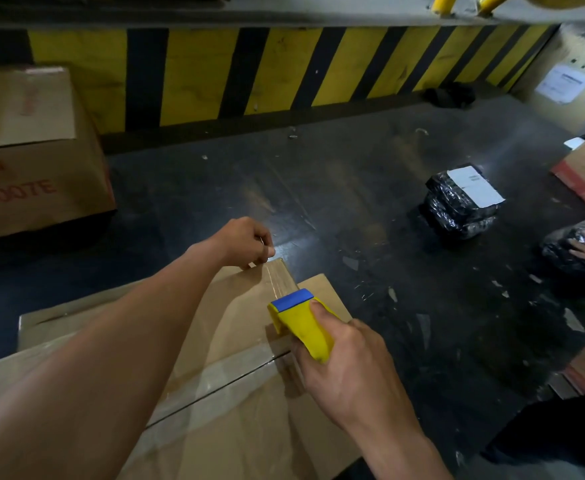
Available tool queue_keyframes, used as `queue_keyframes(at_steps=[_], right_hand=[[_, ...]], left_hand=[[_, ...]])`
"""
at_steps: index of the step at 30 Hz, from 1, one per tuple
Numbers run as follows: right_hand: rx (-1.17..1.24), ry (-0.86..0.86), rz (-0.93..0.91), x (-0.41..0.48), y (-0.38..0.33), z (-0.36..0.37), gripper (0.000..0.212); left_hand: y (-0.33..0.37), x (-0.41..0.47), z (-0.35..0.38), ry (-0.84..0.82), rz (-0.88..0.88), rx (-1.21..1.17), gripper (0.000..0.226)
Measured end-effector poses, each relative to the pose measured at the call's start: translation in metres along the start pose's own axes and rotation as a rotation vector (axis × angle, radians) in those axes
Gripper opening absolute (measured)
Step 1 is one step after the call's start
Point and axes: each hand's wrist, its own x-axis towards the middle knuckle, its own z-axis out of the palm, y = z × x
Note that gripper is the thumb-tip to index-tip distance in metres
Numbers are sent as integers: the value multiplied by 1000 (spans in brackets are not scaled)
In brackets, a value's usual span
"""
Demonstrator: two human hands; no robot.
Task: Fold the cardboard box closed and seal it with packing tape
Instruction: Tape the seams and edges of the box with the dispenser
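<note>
Gripping the tape dispenser (301,322) with right hand (350,372) fingers curled, pinching the tape (279,277) on the box (235,410) edge with left hand (246,242) fingers.

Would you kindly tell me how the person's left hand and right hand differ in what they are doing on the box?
The left hand pinches the end of the tape at the far edge of the cardboard box, while the right hand grips the yellow tape dispenser. The left hand reaches farther out; the right hand is nearer the body. Both are above the box top, with the tape stretched between them.
</note>
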Motion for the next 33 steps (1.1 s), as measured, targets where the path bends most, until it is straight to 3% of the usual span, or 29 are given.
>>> queue_keyframes(at_steps=[16,25,28,33], right_hand=[[-66,-17,-32,5,8,-6,61],[-112,-23,-30,11,3,-4,54],[-117,-16,-32,13,3,-2,53],[-119,8,-35,12,3,0,57]], left_hand=[[0,1,7,-58,-62,-28,9],[3,3,9,-145,-288,-177,6],[1,1,9,-131,-340,-184,21],[-7,-2,10,-29,-238,-136,18]])
